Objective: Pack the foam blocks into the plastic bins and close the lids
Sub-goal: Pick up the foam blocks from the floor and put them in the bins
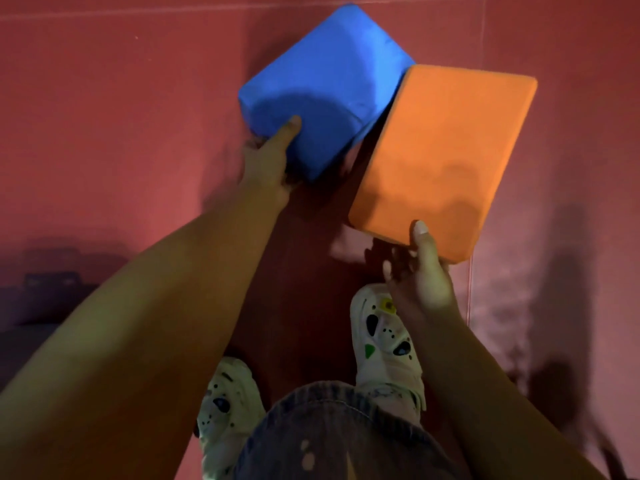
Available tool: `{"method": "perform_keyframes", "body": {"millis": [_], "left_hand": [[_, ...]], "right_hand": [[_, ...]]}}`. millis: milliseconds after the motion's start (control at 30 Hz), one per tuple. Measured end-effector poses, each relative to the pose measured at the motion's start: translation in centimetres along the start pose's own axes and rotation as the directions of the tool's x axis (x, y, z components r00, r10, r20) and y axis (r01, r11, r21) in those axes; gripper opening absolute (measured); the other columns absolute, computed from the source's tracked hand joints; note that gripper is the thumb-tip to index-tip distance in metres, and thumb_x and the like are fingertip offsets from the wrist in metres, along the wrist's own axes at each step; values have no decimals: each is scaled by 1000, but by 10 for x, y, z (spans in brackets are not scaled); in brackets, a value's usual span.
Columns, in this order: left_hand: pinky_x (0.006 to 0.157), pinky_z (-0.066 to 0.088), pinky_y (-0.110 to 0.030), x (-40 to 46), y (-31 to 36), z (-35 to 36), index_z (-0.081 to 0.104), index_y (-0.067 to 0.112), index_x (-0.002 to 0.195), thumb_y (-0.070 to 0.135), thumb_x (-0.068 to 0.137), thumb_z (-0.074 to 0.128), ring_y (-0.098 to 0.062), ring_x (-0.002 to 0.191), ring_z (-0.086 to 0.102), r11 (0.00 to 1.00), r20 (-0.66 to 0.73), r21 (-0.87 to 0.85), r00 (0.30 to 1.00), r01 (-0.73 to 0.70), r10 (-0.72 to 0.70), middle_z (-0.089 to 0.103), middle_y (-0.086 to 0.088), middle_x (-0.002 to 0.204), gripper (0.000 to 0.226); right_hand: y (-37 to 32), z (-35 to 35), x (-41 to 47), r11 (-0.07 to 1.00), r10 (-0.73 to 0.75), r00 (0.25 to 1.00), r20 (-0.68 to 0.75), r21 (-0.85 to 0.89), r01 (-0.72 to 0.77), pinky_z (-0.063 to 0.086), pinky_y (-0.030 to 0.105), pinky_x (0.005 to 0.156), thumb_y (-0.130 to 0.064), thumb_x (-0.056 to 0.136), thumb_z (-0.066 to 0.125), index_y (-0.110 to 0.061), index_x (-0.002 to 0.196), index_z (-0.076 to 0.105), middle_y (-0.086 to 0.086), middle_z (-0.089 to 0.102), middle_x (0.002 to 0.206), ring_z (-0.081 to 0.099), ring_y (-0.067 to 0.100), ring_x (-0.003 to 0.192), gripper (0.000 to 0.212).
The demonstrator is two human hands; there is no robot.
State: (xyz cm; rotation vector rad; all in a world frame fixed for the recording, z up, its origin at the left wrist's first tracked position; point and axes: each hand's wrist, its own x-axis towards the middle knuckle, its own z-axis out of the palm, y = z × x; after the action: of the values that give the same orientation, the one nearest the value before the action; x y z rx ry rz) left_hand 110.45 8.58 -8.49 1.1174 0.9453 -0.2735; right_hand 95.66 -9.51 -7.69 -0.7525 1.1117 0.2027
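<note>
A large blue foam block [329, 77] is held up above the red floor in the upper middle of the head view. My left hand [268, 161] grips its near lower corner, thumb on top and fingers hidden underneath. Beside it on the right, a flat orange foam block [446, 147] touches the blue one along one edge. My right hand [420, 268] pinches the orange block's near edge, thumb on the top face and fingers below. No plastic bin or lid is plainly in view.
Red padded floor mats [104, 116] fill the view, with a seam [470, 289] running down the right. My two feet in white patterned clogs [384, 337] stand below the blocks. A dark, dim object [45, 292] lies at the left edge.
</note>
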Motion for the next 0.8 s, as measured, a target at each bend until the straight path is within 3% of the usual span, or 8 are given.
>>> {"method": "perform_keyframes", "body": {"millis": [133, 233, 333, 433, 600, 700, 767, 800], "left_hand": [[77, 58, -48, -21, 17, -3, 47, 8, 112, 35, 54, 84, -27, 102, 66, 993, -103, 70, 989, -99, 106, 63, -13, 120, 75], [83, 55, -44, -49, 42, -28, 36, 23, 90, 39, 49, 81, -24, 93, 64, 957, -241, 205, 936, -207, 254, 60, -9, 106, 63], [87, 48, -36, -92, 70, -73, 33, 23, 90, 33, 58, 83, -18, 83, 54, 874, -347, 378, 828, -307, 441, 53, -5, 98, 59], [80, 48, -32, -151, 99, -124, 33, 21, 92, 24, 69, 82, -17, 82, 54, 854, -411, 383, 763, -353, 499, 52, -6, 99, 54], [77, 46, -35, -299, 148, -201, 34, 21, 101, 32, 68, 81, -20, 88, 54, 789, -511, 465, 607, -401, 609, 52, -5, 104, 59], [82, 45, -31, -404, 163, -245, 35, 20, 102, 32, 68, 80, -20, 92, 52, 768, -604, 471, 475, -434, 639, 49, -3, 107, 58], [84, 48, -33, -471, 161, -276, 35, 22, 102, 36, 64, 81, -23, 94, 54, 784, -664, 447, 428, -430, 613, 50, -5, 109, 61], [86, 50, -35, -503, 156, -291, 35, 23, 100, 40, 58, 80, -25, 96, 56, 788, -688, 441, 402, -430, 604, 51, -7, 111, 64]], "right_hand": [[-2, -2, -3, 994, 99, 995, 34, 44, -100, 48, 29, 77, -41, 75, 69, -24, 116, 49, -9, 57, 76, 59, 4, 70, 48], [3, 1, -21, 989, 149, 985, 84, -23, -148, 47, 27, 75, -42, 78, 68, -29, 116, 49, -10, 57, 82, 59, 3, 72, 45], [6, 8, -57, 968, 211, 971, 116, -166, -190, 52, 29, 70, -39, 78, 70, -26, 130, 51, -6, 61, 103, 62, 8, 86, 57], [1, 20, -102, 923, 346, 925, 156, -236, -305, 56, 38, 77, -39, 52, 84, -13, 119, 56, 5, 58, 111, 60, 20, 100, 78], [-22, 54, -192, 827, 486, 803, 345, -477, -296, 50, 34, 70, -40, 13, 92, -18, 87, 61, 3, 58, 83, 57, 16, 81, 83], [-30, 70, -258, 759, 534, 733, 422, -621, -196, 51, 29, 63, -47, 38, 89, -19, 75, 61, 0, 56, 66, 57, 13, 62, 54], [-24, 76, -302, 707, 525, 739, 421, -699, -104, 49, 31, 67, -47, 73, 71, -21, 85, 53, 0, 50, 73, 51, 13, 68, 33], [-19, 79, -324, 691, 510, 745, 431, -721, -55, 49, 31, 68, -44, 80, 66, -21, 87, 51, 1, 48, 78, 50, 13, 72, 28]]}}
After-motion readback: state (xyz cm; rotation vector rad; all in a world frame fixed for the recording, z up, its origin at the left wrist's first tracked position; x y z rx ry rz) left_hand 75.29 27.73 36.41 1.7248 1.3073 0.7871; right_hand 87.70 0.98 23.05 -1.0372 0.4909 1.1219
